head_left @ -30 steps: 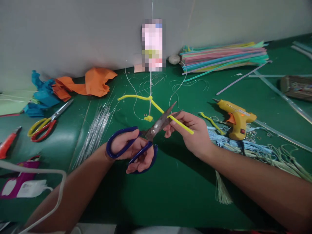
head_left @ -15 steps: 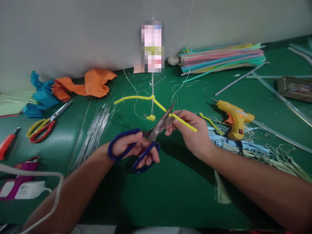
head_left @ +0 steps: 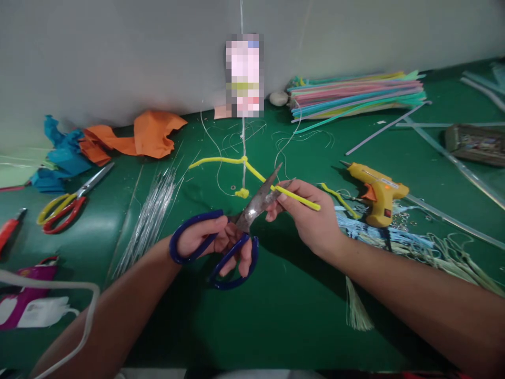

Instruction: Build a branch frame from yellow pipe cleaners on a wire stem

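My left hand [head_left: 215, 239] has its thumb and fingers through the blue loops of a pair of scissors [head_left: 252, 211]. Their blades are parted, with a yellow pipe cleaner [head_left: 298, 198] lying across between them. Pinched in my right hand [head_left: 305, 213] is that pipe cleaner, just right of the blades, its free end pointing over the hand. The pipe cleaner is twisted round an upright clear strand [head_left: 243, 139], with one arm reaching left. Lower on the strand sits a small yellow knot [head_left: 242, 193].
A yellow glue gun [head_left: 376, 189] and tassels [head_left: 410, 245] lie to the right. Coloured pipe cleaners [head_left: 359, 97] are bundled at the back. Thin wires [head_left: 148, 221], red-and-yellow scissors [head_left: 73, 205] and orange paper [head_left: 155, 134] are on the left. A blurred phone-like rectangle [head_left: 243, 68] leans against the wall.
The scissors' handles have spread slightly further, the lower loop moving down. My right hand stays in place on the pipe cleaner. The whole view has shifted a little.
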`<state>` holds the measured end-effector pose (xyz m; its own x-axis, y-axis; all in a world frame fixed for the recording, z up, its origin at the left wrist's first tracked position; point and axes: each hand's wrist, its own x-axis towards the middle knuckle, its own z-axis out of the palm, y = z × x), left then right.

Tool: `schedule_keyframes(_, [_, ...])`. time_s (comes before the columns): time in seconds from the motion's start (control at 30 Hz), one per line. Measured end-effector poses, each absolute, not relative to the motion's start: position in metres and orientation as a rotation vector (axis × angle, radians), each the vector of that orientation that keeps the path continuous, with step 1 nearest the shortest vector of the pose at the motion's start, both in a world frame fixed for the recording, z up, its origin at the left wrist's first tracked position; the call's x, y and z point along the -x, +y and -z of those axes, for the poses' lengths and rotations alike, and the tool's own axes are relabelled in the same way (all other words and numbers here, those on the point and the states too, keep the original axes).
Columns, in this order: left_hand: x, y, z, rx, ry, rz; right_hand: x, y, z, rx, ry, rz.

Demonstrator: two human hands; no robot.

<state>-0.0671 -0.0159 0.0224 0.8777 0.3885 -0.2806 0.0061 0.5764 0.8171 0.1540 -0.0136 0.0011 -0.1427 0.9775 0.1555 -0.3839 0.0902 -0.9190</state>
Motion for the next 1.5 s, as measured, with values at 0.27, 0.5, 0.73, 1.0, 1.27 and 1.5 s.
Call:
schedule_keyframes(0.27, [0.070,-0.014,-0.023,-0.942,0.470,-0.199,-0.155,-0.015,-0.001,0.778,-1.084,-1.390])
schedule_keyframes(0.5, [0.077,-0.014,-0.020,-1.031,0.484,-0.168,-0.154,-0.014,-0.003,0.795,-1.080,-1.387])
schedule_keyframes(0.73, [0.080,-0.011,-0.022,-1.005,0.503,-0.188,-0.155,-0.015,-0.002,0.816,-1.097,-1.416])
schedule_keyframes(1.0, [0.080,-0.010,-0.026,-0.981,0.484,-0.163,-0.155,-0.015,-0.006,0.792,-1.107,-1.418])
schedule_keyframes(1.27, [0.081,-0.012,-0.024,-0.848,0.552,-0.114,-0.156,-0.015,-0.003,0.753,-1.127,-1.409])
schedule_keyframes(1.5, [0.084,-0.011,-0.024,-0.831,0.526,-0.150,-0.156,-0.016,-0.007,0.804,-1.151,-1.397])
